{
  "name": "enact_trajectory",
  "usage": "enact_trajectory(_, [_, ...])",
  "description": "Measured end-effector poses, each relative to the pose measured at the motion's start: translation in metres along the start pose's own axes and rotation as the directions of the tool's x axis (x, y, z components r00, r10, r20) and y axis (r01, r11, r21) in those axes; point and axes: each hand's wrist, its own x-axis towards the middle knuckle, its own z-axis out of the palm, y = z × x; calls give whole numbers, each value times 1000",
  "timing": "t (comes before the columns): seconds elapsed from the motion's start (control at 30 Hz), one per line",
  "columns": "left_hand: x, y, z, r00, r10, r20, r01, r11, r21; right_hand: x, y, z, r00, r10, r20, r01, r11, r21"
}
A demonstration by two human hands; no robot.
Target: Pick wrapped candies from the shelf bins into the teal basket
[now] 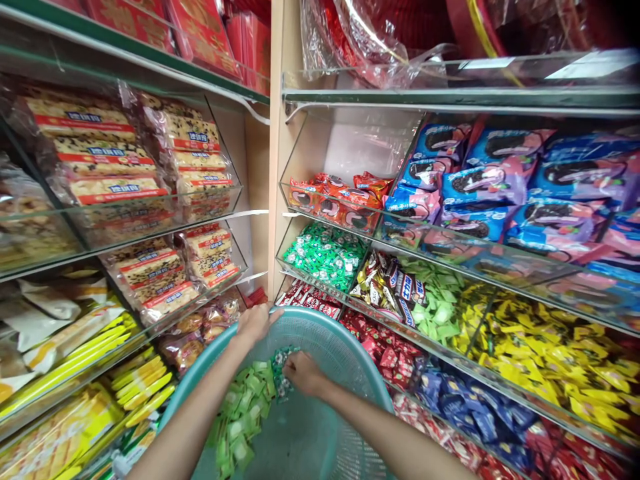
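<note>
Some shelves (pixel 450 98) and a basket (pixel 347 360)

Over the camera feed I see the basket, blue-green, around my right hand (pixel 304 373). Light green sweets (pixel 245 403) lie in it left of that hand, and dark green sweets (pixel 283 392) lie right at its fingers. Left of my left hand (pixel 254 325), the shelves carry snack bars (pixel 110 153) and yellow packs (pixel 143 379). Right of my right hand, they carry red sweets (pixel 385 350), blue sweets (pixel 470 410) and yellow sweets (pixel 540 353), with blue cookie packs (pixel 483 180) higher up.
</note>
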Motion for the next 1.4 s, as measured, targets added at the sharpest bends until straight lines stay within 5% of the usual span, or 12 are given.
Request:
enact_trajectory(0.5, [-4, -4, 11, 1000, 23, -14, -23, 1000, -4, -18, -13, 0, 994, -7, -108, -17, 975, -222])
enact_trajectory(1.03, [2, 1, 10, 1000, 27, 5, -27, 999, 28, -18, -13, -16, 969, 2, -249, -24, 996, -86])
enact_trajectory(1.27, [1, -17, 11, 1000, -13, 6, 13, 1000, -16, 6, -23, -69, 861, -194, -469, 270, 958, 101])
enact_trajectory(1.4, [-7, -40, 13, 998, -65, 17, 65, 997, -29, 55, -10, -96, 934, -109, -341, 194, 955, 226])
